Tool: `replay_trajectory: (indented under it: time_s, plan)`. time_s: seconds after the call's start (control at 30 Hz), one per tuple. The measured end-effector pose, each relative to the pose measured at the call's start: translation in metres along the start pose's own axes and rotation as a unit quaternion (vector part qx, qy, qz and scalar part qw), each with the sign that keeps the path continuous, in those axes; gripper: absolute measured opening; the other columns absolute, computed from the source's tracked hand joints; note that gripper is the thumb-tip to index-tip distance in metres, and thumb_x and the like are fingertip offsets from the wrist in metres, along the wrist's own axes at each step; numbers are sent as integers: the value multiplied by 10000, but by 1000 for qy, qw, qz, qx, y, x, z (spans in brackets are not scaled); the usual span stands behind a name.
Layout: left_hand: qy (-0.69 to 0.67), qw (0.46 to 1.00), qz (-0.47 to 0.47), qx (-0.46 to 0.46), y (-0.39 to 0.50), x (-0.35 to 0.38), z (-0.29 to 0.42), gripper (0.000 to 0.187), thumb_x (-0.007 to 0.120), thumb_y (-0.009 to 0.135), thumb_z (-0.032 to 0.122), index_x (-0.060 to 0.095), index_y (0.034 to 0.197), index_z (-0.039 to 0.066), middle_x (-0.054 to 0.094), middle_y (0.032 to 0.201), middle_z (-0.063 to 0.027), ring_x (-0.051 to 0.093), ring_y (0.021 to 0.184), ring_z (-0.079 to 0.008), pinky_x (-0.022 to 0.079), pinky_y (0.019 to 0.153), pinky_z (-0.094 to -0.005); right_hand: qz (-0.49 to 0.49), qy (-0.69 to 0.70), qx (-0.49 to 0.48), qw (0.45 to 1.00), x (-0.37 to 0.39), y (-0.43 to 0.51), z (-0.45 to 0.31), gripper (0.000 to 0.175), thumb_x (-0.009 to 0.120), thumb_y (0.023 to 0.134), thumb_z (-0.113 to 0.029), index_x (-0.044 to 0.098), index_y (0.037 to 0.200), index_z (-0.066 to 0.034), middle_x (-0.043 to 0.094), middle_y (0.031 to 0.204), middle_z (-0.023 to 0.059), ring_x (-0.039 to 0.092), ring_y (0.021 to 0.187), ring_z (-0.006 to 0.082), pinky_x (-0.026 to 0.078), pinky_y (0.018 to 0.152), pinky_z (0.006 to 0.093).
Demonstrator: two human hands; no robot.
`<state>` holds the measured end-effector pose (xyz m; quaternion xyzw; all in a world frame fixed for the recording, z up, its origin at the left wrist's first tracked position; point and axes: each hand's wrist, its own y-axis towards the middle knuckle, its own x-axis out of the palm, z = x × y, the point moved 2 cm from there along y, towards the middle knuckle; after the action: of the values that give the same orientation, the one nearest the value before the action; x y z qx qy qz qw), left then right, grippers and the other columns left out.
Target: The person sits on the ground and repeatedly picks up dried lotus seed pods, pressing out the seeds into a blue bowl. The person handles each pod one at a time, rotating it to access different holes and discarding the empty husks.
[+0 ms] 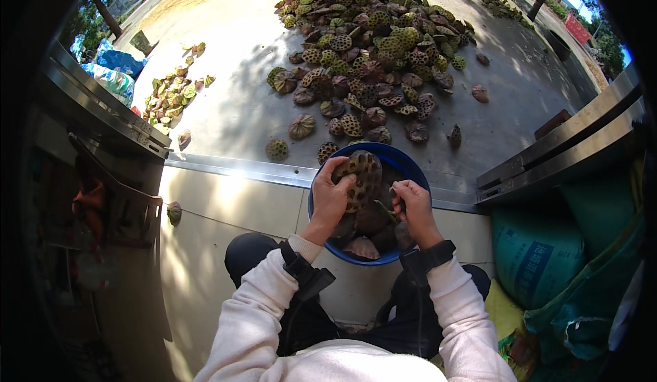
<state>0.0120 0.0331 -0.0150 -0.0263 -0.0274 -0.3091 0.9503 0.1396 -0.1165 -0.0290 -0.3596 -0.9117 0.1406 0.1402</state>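
Note:
My left hand (331, 197) grips a brown dried lotus seed pod (363, 177) by its edge, its face of round holes turned up. The pod is above a round blue bucket (421, 169), which stands between my knees and holds several dark lotus pods (362, 247). To the right of the held pod, over the bucket, my right hand (414, 207) has its fingers curled and thumb pinched in. A small pale spot shows at its fingertips, too small to name. Below those fingers a thin greenish stalk-like piece (385, 210) sticks out; whether the hand holds it is unclear.
Beyond the metal door track (241, 169) lies a large heap of lotus pods (380, 48), with a smaller pile (172, 94) at left. One loose pod (174, 212) rests on the tiles. Green woven sacks (539, 259) stand at right, a dark chair (118, 192) at left.

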Motion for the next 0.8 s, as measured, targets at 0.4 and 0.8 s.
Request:
replay_trajectory:
  time_s: [0.4,0.8]
  plan:
    - [34,999,-23,-29,4,-2,-12,277,640,915,178,571,1104,-12,634,987,-79,601,894,-134,495,792,-269,-124,-145,16,982,-6,-3,-16,255,608,939,-289,591,889,-40,643,712,46,606,560,99,482,497,209]
    - [-40,998,37,-24,8,-9,-10,187,599,935,137,574,1083,25,660,1008,-82,615,824,-115,495,714,-236,-45,-528,-119,839,-4,-3,-4,266,742,794,-279,662,911,-54,684,896,115,644,904,271,477,787,372]
